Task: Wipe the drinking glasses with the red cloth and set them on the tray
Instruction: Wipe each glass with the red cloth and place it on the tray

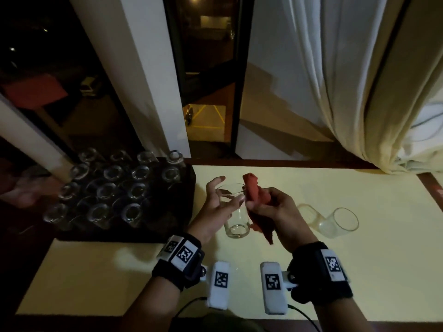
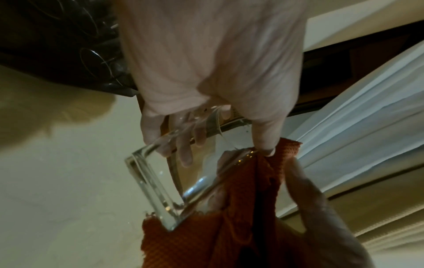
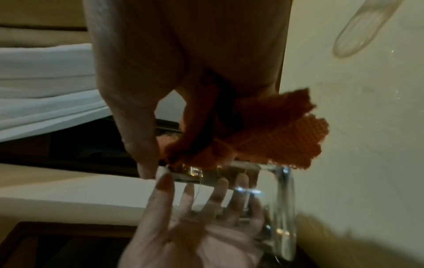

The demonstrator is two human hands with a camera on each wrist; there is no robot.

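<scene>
Head view. Pale yellow table top (image 1: 335, 188), brown-edged, under a dark window and a cream curtain (image 1: 347, 80) hanging at the far right corner. Black rectangular tray (image 1: 184, 207) at the far left corner, packed with rows of clear glasses set mouth down (image 1: 107, 190). Another clear tumbler lying on its side (image 1: 335, 224) toward the right edge, well apart from both hands. Near the middle of the table, a clear straight-sided drinking glass (image 1: 236, 221), tilted, thick base toward the near edge, mouth toward the far edge. Left hand (image 1: 215, 207) against its left wall, fingers spread and nearly straight, thumb raised. Right hand (image 1: 271, 209) clenched on a bunched red waffle-weave cloth (image 1: 254, 190), pressed to the glass's right wall; one end of the cloth sticking up past the rim, the other hanging below the fist.

Left wrist view. Tray corner and glass rims upper left, curtain folds right. Left fingers (image 2: 183, 145) seen through the glass wall, lying straight along it, thumb tip at the rim beside the cloth (image 2: 195, 241). Glass (image 2: 160, 181) transparent, heavy-based, with bright glints.

Right wrist view. Sideways tumbler (image 3: 358, 27) blurred at upper right. Right hand (image 3: 183, 63) closed round the cloth (image 3: 275, 137), which touches the glass (image 3: 282, 208). Left palm (image 3: 195, 235) open behind the glass, fingers spread.
</scene>
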